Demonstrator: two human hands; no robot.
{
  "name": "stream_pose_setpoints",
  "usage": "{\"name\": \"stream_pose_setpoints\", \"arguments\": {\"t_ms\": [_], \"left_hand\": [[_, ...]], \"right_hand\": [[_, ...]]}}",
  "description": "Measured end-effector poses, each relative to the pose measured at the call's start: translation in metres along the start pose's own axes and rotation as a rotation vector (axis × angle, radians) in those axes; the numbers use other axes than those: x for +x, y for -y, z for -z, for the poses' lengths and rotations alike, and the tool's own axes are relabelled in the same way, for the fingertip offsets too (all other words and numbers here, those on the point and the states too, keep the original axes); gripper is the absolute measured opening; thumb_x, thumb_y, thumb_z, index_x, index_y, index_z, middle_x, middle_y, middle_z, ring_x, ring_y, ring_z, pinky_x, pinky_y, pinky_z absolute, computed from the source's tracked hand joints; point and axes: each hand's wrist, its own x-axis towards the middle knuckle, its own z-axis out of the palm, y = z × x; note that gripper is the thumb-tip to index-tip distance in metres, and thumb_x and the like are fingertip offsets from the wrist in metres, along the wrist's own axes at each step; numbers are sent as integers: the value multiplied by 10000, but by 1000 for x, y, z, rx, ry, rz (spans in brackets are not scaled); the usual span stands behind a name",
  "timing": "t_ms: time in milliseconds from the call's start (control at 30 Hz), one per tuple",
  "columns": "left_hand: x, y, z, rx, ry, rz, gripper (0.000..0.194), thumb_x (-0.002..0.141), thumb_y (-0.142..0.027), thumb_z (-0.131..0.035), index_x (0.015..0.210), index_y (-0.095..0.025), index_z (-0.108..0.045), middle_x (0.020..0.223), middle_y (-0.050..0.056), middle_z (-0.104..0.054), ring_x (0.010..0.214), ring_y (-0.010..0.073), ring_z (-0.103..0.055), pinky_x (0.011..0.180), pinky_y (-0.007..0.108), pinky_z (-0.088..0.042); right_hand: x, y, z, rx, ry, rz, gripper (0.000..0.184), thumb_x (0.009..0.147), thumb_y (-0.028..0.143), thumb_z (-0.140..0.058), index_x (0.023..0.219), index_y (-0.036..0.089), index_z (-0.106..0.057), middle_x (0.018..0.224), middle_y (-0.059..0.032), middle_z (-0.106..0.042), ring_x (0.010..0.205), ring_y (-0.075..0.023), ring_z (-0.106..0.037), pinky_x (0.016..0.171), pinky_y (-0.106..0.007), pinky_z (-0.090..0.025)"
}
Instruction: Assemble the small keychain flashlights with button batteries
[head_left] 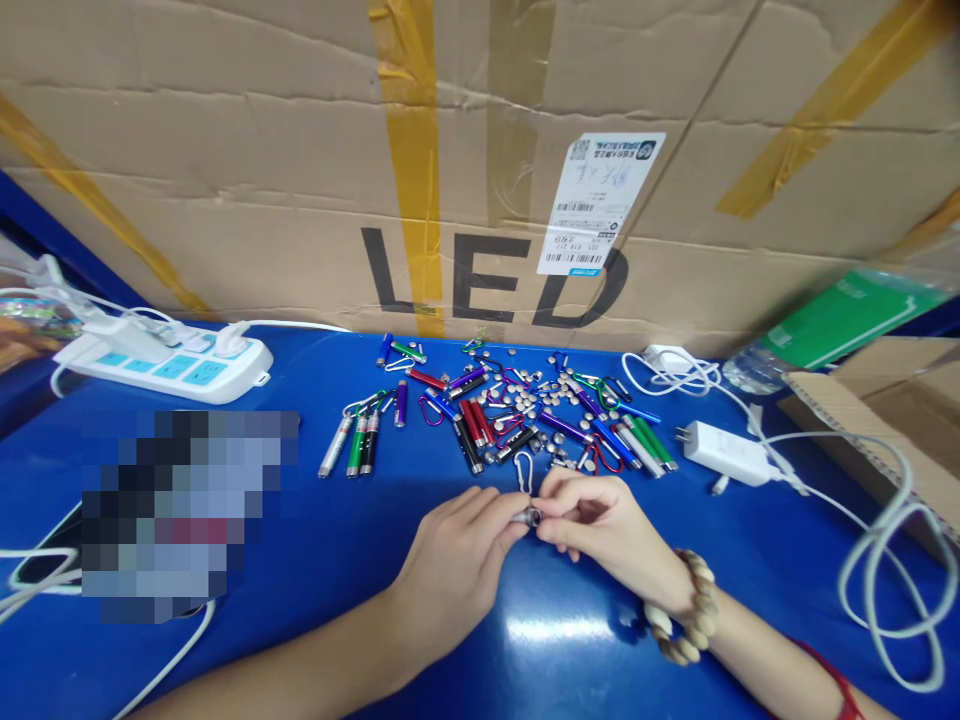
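Observation:
My left hand (474,538) is closed around a small silver keychain flashlight (528,516), whose dark open end points to the right. A silver carabiner clip (524,470) sticks up just behind it. Thumb and fingers of my right hand (589,515) are pinched together at that end; whatever is between them is hidden. Beyond my hands lie several coloured keychain flashlights (566,428), mixed with carabiners and loose round button cells (532,402). To their left, a group of finished-looking tubes with clips includes a green flashlight (357,446).
A large cardboard box (285,200) marked LED walls off the back of the blue table (315,560). On the left are a white power strip (172,358) and a blurred-out item (180,510). A white charger (727,453), cables, a bottle (832,325) and an open carton (885,430) stand right.

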Motion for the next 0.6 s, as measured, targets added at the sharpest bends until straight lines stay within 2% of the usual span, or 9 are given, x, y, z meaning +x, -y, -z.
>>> {"name": "stream_pose_setpoints", "arguments": {"t_ms": [167,300,433,600], "left_hand": [[-1,0,-2,-47,6,47,246,906,-187,-324,991,-181,-555,868,41,-643,776,169,-578,742,318,-470],[-1,-2,-2,-126,43,132,203,888,-174,-370,1009,-196,-532,915,32,-633,824,167,-568,765,313,-465],[0,-2,-2,-100,70,77,227,881,-132,-343,960,-187,-549,872,33,-623,797,165,-556,765,314,-456],[-1,-1,-3,-74,74,4,242,881,-119,-319,891,-173,-555,759,22,-589,702,148,-535,674,264,-457]], "right_hand": [[0,0,0,-21,-8,16,138,583,197,-759,558,133,-639,664,19,-545,425,-15,-502,350,-100,-431],[1,1,3,-127,-2,73,120,575,228,-767,553,149,-679,662,10,-543,436,-22,-492,370,-121,-448],[1,3,7,-230,-3,154,148,630,289,-733,553,167,-703,645,-5,-544,430,-34,-492,383,-147,-460],[-2,0,9,-291,15,172,158,679,308,-695,586,183,-719,680,-23,-562,422,-46,-510,362,-165,-454]]}}
